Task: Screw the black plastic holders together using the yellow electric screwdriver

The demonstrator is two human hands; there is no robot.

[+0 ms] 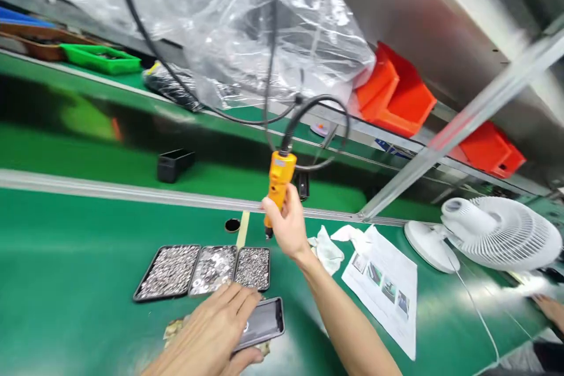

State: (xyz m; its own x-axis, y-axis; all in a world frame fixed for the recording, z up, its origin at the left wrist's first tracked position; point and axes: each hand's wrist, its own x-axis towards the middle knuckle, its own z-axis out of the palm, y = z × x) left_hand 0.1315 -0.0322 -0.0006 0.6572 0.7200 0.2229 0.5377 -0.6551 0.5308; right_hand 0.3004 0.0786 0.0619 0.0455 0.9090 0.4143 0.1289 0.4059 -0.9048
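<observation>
My right hand (288, 224) is wrapped round a yellow-orange electric screwdriver (280, 179), held upright above the bench with its dark tip down. A black cable runs from its top. Low in the view, my left hand (215, 329) grips a dark rectangular case (265, 324), fingers over its far side and thumb at the near edge. The case lies on a crumpled yellowish cloth (174, 329), and my hand hides its left part. Just beyond stand black trays of small metal parts: a left tray (137, 294), a middle tray (192, 288) with washer-like pieces and a right tray (268, 282).
Printed sheets (408, 323) and white crumpled tissues (328, 252) lie to the right, before a white fan (506, 232). A black block (174, 164) sits behind the metal rail. Above are a green tray (99, 50), red bins (396, 94) and plastic sheeting. Another person's hand (550, 308) shows far right.
</observation>
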